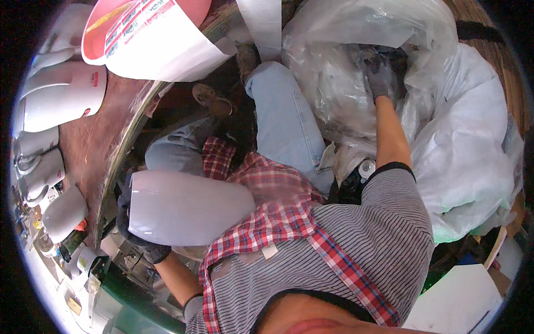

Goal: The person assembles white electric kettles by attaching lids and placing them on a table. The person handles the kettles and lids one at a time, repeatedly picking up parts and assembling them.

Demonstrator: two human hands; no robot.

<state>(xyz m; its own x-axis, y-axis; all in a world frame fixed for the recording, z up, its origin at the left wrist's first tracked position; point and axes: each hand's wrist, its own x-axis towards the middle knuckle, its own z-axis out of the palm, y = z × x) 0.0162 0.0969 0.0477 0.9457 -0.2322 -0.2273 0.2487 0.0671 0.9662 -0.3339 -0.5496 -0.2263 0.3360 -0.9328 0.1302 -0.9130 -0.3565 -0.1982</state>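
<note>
A smooth, pale grey tapered plastic shell [192,209] lies sideways across my lap. My left hand [127,214], in a dark glove, is closed around its wide end, and its fingers are partly hidden behind the shell. My right hand [379,80], in a grey glove, reaches far into a large clear plastic bag [328,83]. Dark stuff shows around that hand inside the bag, too dim to name. The right fingers blend into it, so their grip is unclear. Beneath the shell is my red checked apron [272,178].
On the brown table [92,125] at left stand several similar white-grey shells [67,97], some with curved handles. A pink basin [183,11] with a printed white sheet [167,53] sits at its far end. A bulging white sack [467,145] lies to the right.
</note>
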